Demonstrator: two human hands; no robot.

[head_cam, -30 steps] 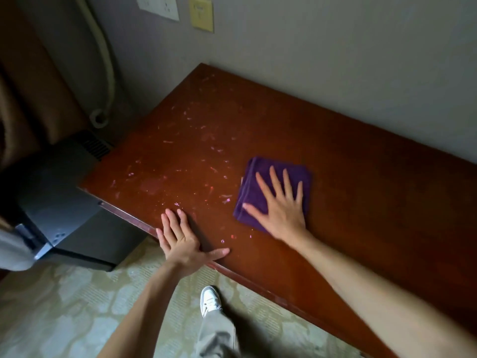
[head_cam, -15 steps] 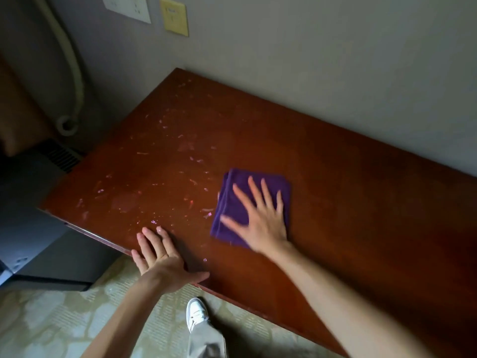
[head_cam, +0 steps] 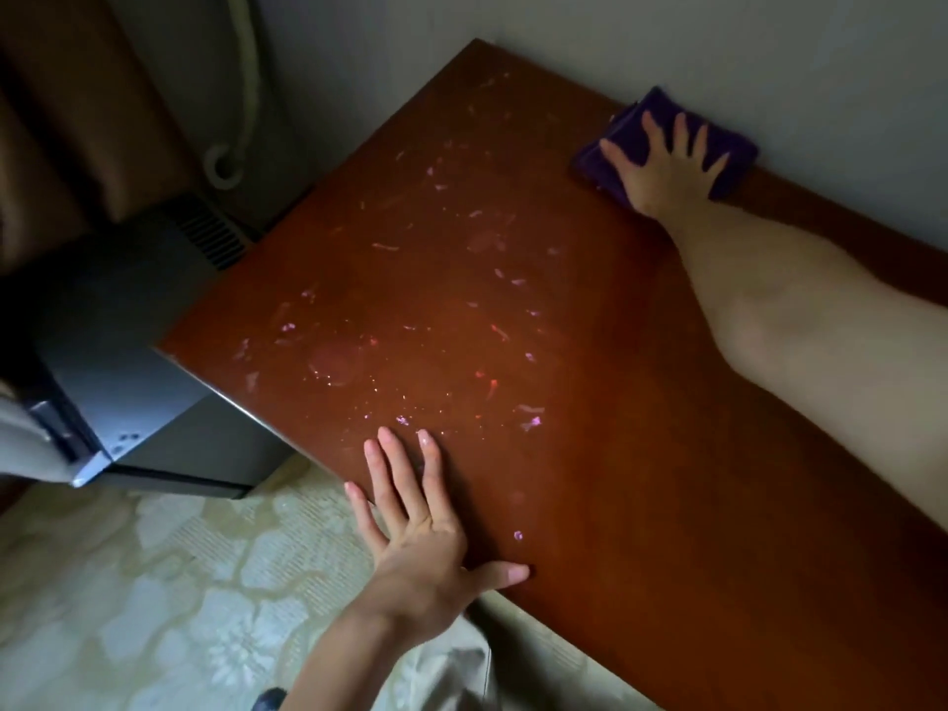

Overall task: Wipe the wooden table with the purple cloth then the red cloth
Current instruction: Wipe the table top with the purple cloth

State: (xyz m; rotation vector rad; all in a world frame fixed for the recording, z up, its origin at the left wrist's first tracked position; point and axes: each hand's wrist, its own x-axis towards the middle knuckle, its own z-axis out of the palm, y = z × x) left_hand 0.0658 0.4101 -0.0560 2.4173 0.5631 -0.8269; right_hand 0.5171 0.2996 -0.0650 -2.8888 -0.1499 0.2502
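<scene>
Right hand (head_cam: 662, 166) lies flat, fingers spread straight, pressing down on folded purple terry cloth (head_cam: 631, 141) at the far edge of the surface, cloth touching the grey wall (head_cam: 667, 38). Forearm stretches across the glossy reddish-brown wooden surface (head_cam: 641, 402). Left hand (head_cam: 415, 526) rests open, palm down, fingers straight on the near edge, thumb out to the side. Between the two hands: scattered pale pink flecks (head_cam: 531, 423) and a faint round ring mark (head_cam: 336, 364). Beside the left end of the surface stands a dark grey box-shaped unit (head_cam: 118, 361) with a vent grille. Pale patterned carpet (head_cam: 154, 597) below. Cream hose (head_cam: 246, 94) runs down the wall.
</scene>
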